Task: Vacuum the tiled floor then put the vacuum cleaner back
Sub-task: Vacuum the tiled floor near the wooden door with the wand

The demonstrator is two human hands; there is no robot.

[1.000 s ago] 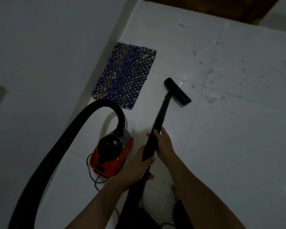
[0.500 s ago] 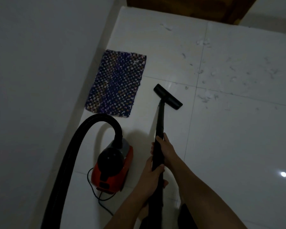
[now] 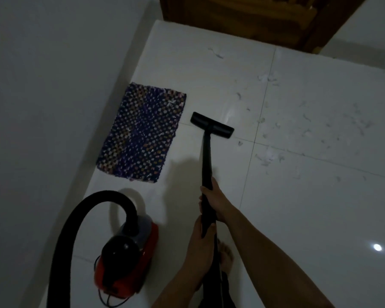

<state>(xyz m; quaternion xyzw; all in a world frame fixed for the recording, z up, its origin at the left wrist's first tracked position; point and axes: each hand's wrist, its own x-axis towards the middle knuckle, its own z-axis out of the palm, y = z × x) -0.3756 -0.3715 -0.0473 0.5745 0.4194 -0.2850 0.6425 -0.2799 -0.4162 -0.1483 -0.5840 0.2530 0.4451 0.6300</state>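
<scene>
Since the earlier frame the wand (image 3: pixel 207 156) has swung left, bringing the floor nozzle (image 3: pixel 212 125) closer to the mat (image 3: pixel 142 132). The left hand (image 3: pixel 201 238) wraps the wand nearest the body. The right hand (image 3: pixel 216 198) wraps it just ahead, a two-point hold that likely serves steering. The vacuum cleaner (image 3: pixel 129 258) sits left of the grip, its hose (image 3: pixel 76 218) arching over. The nozzle lies flat on the tiled floor (image 3: pixel 320 218) ahead. Pale scraps (image 3: pixel 267 156) lie ahead-right, not yet vacuumed.

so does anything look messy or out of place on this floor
Yes: pale scraps of debris lie scattered over the tiles right of the nozzle, not yet vacuumed. Nothing else looks odd; the mat lies flat beside the wall.
</scene>
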